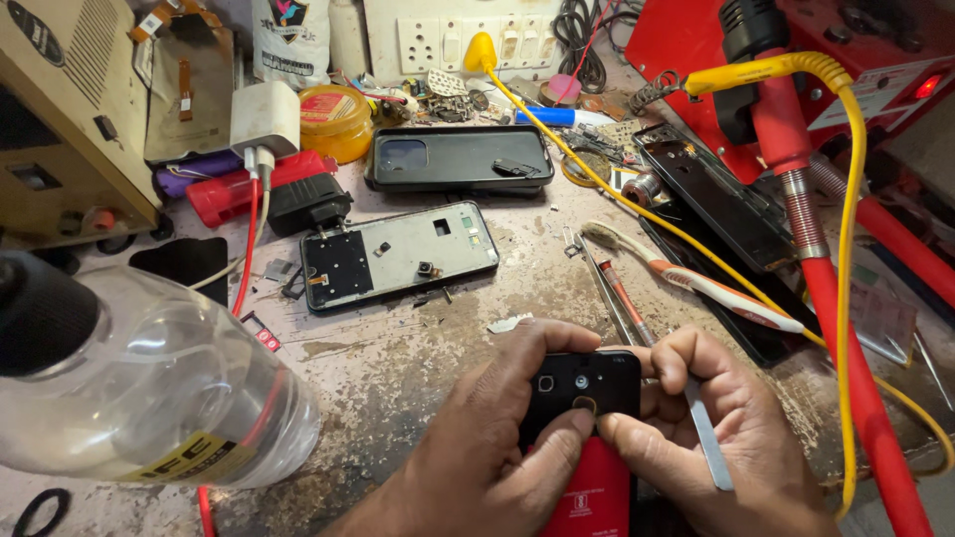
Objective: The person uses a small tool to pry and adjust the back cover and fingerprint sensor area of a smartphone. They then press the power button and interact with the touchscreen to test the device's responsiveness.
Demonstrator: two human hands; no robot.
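At the near edge of the desk [418, 348], your hands meet around a small black phone housing [582, 383] with camera holes, resting atop a red block [595, 497]. Your left hand [477, 447] is closed on the housing, thumb pressed near a round opening. Your right hand [716, 438] curls against its right side, also holding metal tweezers [708, 438]. Beyond lie a stripped phone frame [398, 256] and a black phone case [460, 159]. A toothbrush [696, 280] lies to the right, beside a yellow cable [846, 249]. A clear plastic bottle [149, 378] lies at the left.
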